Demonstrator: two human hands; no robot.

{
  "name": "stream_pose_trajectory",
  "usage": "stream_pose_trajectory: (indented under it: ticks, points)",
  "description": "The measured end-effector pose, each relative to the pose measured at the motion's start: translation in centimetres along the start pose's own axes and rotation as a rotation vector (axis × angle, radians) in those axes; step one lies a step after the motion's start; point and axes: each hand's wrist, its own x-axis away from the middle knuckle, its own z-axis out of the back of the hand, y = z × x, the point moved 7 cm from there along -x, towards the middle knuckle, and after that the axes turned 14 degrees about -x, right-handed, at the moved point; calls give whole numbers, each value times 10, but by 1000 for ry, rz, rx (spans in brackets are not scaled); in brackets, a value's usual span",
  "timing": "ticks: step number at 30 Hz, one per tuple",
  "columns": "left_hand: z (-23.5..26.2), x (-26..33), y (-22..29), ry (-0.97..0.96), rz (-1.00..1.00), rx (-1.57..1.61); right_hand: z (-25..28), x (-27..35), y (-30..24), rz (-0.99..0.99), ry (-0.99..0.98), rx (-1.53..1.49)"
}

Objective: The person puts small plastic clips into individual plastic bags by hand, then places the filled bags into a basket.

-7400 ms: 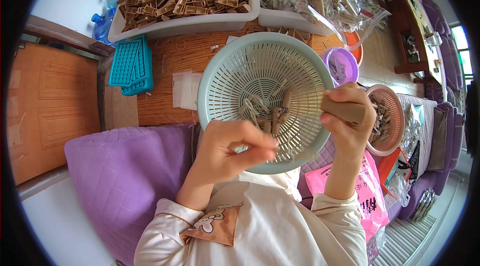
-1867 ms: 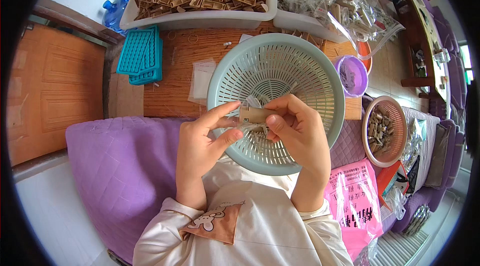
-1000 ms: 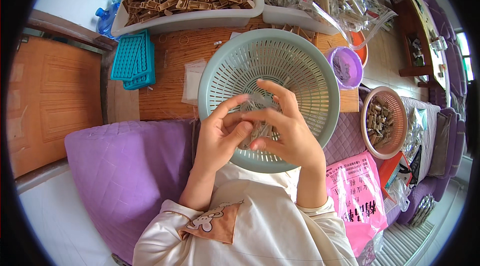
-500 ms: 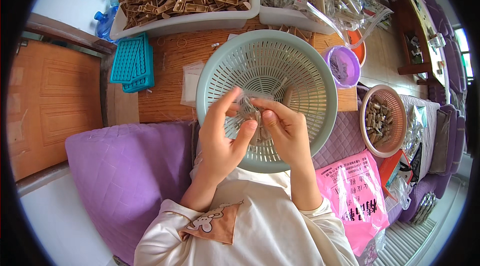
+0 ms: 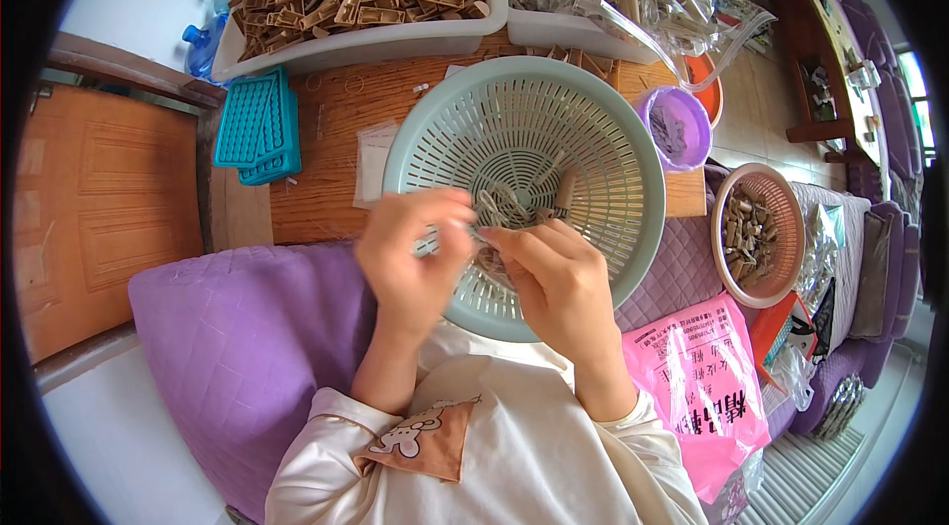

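A sage-green slotted plastic basket [image 5: 633, 169] is in front of me, with a tangle of pale cords [image 5: 504, 204] and a brown tube-like piece [image 5: 566, 191] inside. Over its near side, my right hand [image 5: 559, 273] is closed, thumb and fingers pressed together beside the cords. Whatever it pinches is mostly hidden by the fingers. My left hand [image 5: 410, 253] is at the basket's near left rim, its fingers curled and smeared by motion, so its grip cannot be made out.
Behind the basket are a white bin [image 5: 499, 6] of brown plastic pieces and another bin [image 5: 583, 36] topped with clear bags. Teal trays [image 5: 259, 125] lie left on the wooden table [image 5: 321, 199]. To the right are a purple bucket [image 5: 682, 130], pink basket [image 5: 727, 273] and pink bag [image 5: 697, 367].
My left hand has drawn away to the left, its fingers curling. My right hand has turned knuckles-up and stays over the basket. More of the pale cords now shows.
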Motion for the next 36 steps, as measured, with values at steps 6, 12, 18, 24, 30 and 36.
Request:
stream_pose_trajectory:
  ticks: [6, 12, 18, 24, 30, 36]
  points:
    - [19, 1, -49, 211, 453, 643, 18, 5, 19, -180, 140, -460]
    - [-31, 2, 5, -342, 238, 623, 7, 12, 31, -424, 90, -1005]
    - [-19, -3, 35, -225, -112, 138, 0, 16, 42, -567, 369, -1558]
    - [-20, 1, 55, -223, -542, 2, -4, 14, 54, -452, 146, -1882]
    - [-17, 6, 58, -315, -612, -89, 36, -5, 49, -450, 277, -1331]
    - [-8, -4, 15, -263, -365, -107, 147, -55, 77, -87, 786, -1002]
